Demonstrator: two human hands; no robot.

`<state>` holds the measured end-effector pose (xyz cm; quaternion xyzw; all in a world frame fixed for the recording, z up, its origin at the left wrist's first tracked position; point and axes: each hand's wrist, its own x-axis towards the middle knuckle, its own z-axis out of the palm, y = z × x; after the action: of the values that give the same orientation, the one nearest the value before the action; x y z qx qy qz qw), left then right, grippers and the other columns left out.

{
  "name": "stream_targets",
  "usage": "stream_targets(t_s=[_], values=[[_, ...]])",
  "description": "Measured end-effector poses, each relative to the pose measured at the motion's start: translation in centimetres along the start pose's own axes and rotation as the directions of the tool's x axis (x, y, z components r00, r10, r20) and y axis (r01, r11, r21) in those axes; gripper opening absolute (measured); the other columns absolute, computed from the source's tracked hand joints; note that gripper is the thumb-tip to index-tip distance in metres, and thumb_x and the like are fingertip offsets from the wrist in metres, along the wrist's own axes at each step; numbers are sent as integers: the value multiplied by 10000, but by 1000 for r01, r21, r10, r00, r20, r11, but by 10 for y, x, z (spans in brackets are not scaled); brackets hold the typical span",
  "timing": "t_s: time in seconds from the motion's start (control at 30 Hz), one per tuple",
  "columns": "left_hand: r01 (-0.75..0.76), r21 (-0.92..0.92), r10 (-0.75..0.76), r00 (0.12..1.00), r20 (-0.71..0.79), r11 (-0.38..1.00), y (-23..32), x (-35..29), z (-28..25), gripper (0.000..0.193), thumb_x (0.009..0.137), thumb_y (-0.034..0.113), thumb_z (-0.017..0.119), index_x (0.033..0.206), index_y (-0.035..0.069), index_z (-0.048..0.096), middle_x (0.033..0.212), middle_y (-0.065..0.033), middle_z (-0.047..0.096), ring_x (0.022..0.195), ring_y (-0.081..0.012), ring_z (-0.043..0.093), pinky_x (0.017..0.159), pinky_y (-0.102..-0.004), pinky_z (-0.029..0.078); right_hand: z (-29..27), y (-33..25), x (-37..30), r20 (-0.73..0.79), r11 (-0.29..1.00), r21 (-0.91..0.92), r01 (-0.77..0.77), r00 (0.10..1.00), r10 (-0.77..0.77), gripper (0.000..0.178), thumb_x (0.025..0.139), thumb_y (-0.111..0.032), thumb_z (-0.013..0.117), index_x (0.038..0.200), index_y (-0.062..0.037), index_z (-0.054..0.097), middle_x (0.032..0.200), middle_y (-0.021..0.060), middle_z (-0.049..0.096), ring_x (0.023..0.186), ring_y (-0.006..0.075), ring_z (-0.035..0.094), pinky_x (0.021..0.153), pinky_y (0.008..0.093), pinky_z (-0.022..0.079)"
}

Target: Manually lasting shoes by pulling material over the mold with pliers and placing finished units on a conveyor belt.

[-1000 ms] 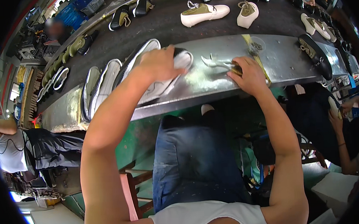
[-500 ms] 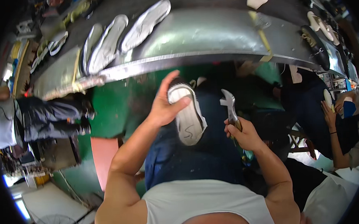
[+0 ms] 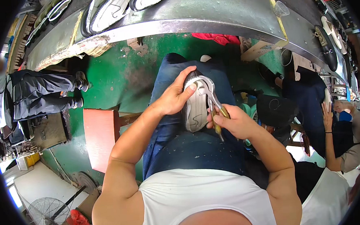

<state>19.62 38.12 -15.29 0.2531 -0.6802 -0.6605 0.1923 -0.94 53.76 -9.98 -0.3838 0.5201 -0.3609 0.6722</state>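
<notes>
A shoe on its last, its pale sole side turned up and marked with a dark scribble, rests over my lap. My left hand is closed round its far end, thumb on the underside and fingers along the dark edge. In my right hand is a pair of metal pincers with yellowish handles, fingers wrapped about the grips. The pincers' curved head lies over the far end of the shoe, close to my left thumb. Whether its jaws grip the shoe's edge I cannot tell.
Ahead runs a metal-edged bench with several shoes on it. A pink-topped stool stands at the left, and a wire fan at lower left. One person stands left; another person's hand works at right.
The pincers have moved left from beside the shoe onto its far end. The shoe has shifted slightly right and nearer my right hand. The bench now sits higher in view.
</notes>
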Motion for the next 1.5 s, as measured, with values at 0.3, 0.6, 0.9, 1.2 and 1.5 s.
stream_targets(t_s=[0.3,0.6,0.9,1.2,1.5], values=[[99,-301,-79,994,79,948,-30,22,-19,510,1024,141,598,1502,109,423,1274,-47,592,1181,-132,529,1053,-302,421,-12,47,37,-196,826,-563,29,966,-168,259,980,-202,594,1068,41,577,853,206,673,750,371,657,705,430,504],[182,-174,-192,981,-40,968,-19,37,7,489,989,145,642,1455,116,494,1321,-29,573,1206,-128,519,1060,-296,413,-18,8,10,-219,561,-823,-89,961,-168,241,963,-191,610,1062,27,582,856,220,675,825,394,668,749,452,510],[226,-276,-214,974,73,934,-39,60,9,492,975,131,633,1444,99,488,1228,-79,640,1089,-145,597,967,-311,494,-34,6,33,-303,851,-513,-106,951,-64,359,1021,-329,534,937,13,604,756,105,671,710,215,667,681,354,512],[475,57,-477,879,15,878,-54,14,37,690,892,-3,542,1548,49,335,1408,-131,559,1262,-207,552,1074,-334,429,-34,23,-4,-313,851,-487,-196,949,39,329,980,-299,582,959,30,580,791,173,649,767,330,654,737,423,503],[399,-241,-381,917,118,885,-49,-25,50,978,772,-87,503,1632,100,77,1622,-130,298,1473,-200,307,1188,-301,245,-39,31,-32,-45,600,-799,-45,999,15,438,933,-177,608,1274,81,516,1106,283,634,1054,461,606,929,486,476]])
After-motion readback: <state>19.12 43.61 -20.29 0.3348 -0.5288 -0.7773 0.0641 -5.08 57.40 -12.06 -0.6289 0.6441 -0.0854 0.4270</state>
